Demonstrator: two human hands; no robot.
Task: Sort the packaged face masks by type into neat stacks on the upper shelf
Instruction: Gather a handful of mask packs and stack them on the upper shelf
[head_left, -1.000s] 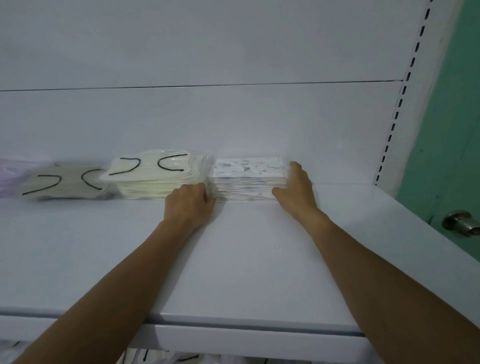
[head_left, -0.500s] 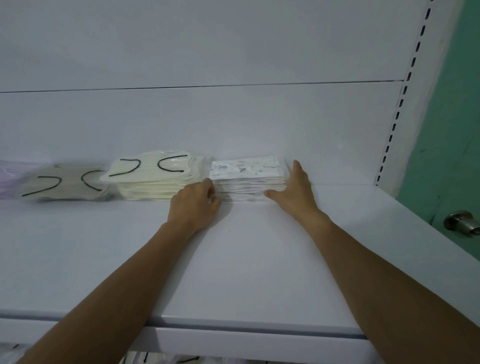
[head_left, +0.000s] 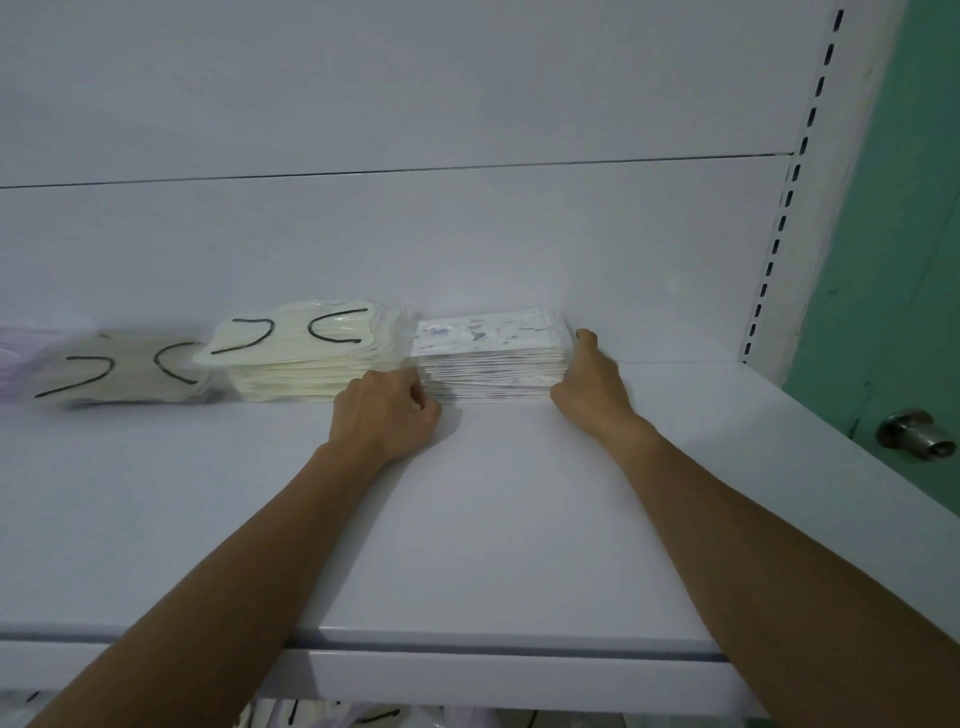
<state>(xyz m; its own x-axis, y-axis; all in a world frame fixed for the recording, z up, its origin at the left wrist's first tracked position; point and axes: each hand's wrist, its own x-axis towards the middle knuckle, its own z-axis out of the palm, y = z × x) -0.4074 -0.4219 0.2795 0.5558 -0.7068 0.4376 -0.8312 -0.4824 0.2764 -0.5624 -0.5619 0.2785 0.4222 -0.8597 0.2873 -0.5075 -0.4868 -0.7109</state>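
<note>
Stack of white printed masks lies at the back of the upper shelf, long axis left to right, between 2 hands: left hand touches its left end with curled fingers, right hand presses straight fingers on its right end.

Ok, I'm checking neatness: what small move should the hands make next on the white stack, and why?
Probably squeeze both hands inward to square it. The right hand lies flat against the right side of the white stack, the left hand is curled at its left front corner, and the pack edges between them look slightly uneven.
</note>
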